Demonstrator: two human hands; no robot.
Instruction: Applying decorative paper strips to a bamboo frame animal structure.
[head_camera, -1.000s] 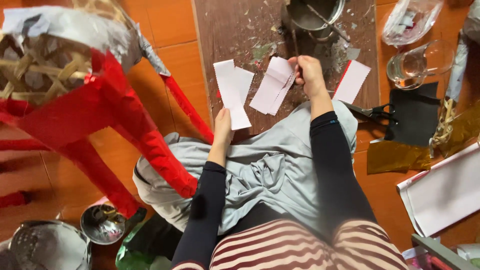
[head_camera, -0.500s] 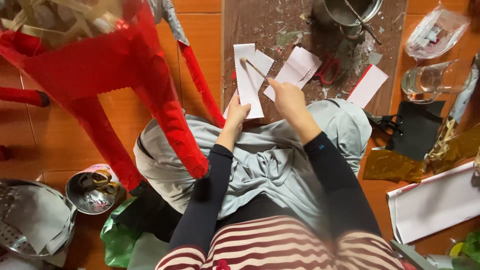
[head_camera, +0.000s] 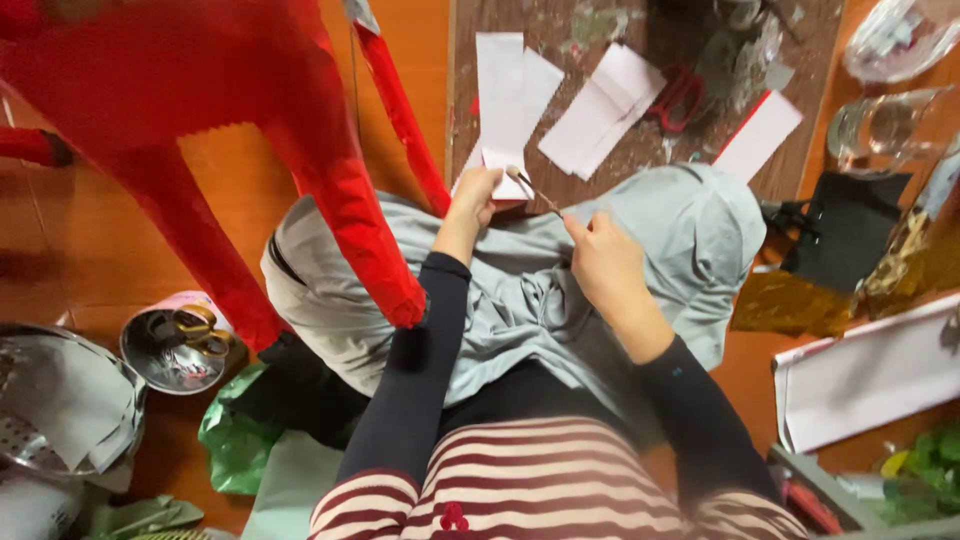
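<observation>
The right hand (head_camera: 605, 262) pinches a thin brush (head_camera: 533, 191), tip over a white paper strip (head_camera: 500, 110). The left hand (head_camera: 475, 195) presses that strip flat at the wooden board's (head_camera: 600, 190) near edge, keeping it from sliding.

Both hands reach forward, close together; left (head_camera: 474, 192) curled, right (head_camera: 604, 262) pinching.

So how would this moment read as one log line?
left hand: on white paper strip | right hand: holds thin brush | red scissors: on board
</observation>
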